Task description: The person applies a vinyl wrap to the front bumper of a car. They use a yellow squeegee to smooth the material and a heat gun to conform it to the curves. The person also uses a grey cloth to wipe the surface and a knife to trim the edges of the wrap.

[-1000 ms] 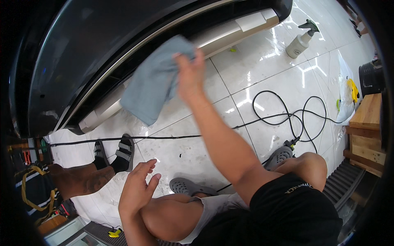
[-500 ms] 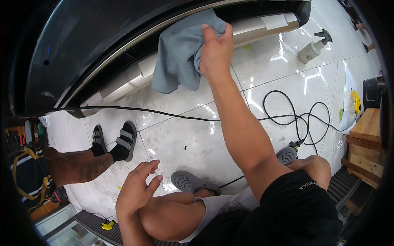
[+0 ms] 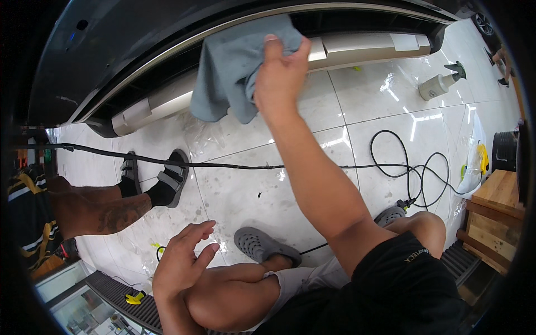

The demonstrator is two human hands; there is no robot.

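Head view: the left hand (image 3: 180, 262) is held with a wide grip near the knee (image 3: 209, 306); a grey-blue cloth (image 3: 226, 67) is pinched by the right hand (image 3: 281, 78) over silver bumper trim (image 3: 368, 53); a spray bottle (image 3: 435, 87) is seen on tiled floor (image 3: 237, 187).

Brightly lit; strip lights from above mirror as hard white lines on the tile floor (image 3: 234, 190) (glare strongest nr. the spray bottle (image 3: 433, 88)). Dark car panel (image 3: 139, 36) v. dim w/ faint reflections; grey cloth (image 3: 229, 67) evenly lit, soft shading in folds. Ctr. fairly sharp; fisheye bends edges, corners go black, far-R bkgd. soft.
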